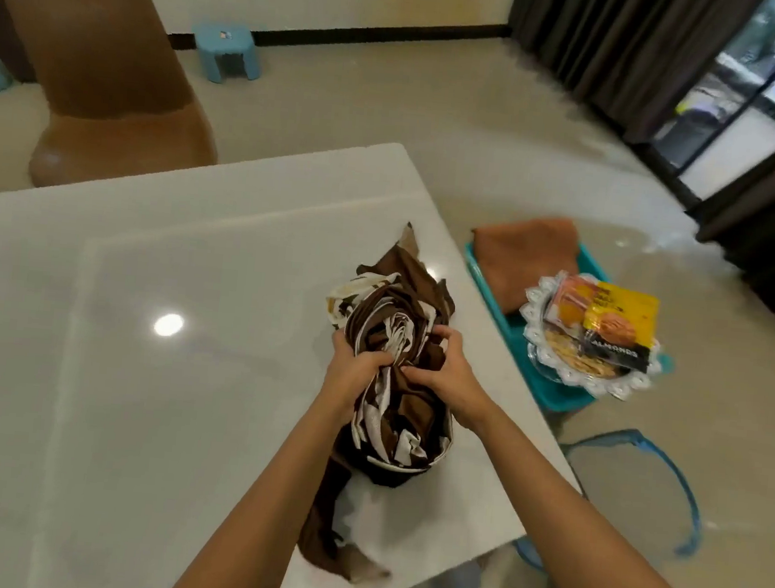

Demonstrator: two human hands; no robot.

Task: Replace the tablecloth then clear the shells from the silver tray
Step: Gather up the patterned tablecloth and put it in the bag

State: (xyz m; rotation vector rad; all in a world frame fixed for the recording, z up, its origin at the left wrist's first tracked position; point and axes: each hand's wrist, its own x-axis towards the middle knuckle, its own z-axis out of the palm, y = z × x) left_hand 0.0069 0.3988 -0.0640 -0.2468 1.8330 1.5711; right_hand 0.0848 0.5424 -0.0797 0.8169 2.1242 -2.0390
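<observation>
A brown and white tablecloth [397, 323] lies bunched up on the glossy white table [155, 414], near its right edge. My left hand [353, 366] and my right hand [444, 369] both grip the bundle from the near side, fingers dug into the folds. Part of the cloth trails toward me at the table's front edge. To the right, below the table, a silver tray [539, 307] with a scalloped rim rests on a teal basket [550, 397]. The tray holds snack packets, one yellow and black, and pale shells. A folded orange-brown cloth [524, 259] lies in the basket behind the tray.
A brown chair [104, 76] stands beyond the table's far left. A small blue stool [228, 52] sits by the wall. A blue-rimmed round object [668, 496] lies on the floor at right. Dark curtains [632, 48] and glass doors fill the upper right.
</observation>
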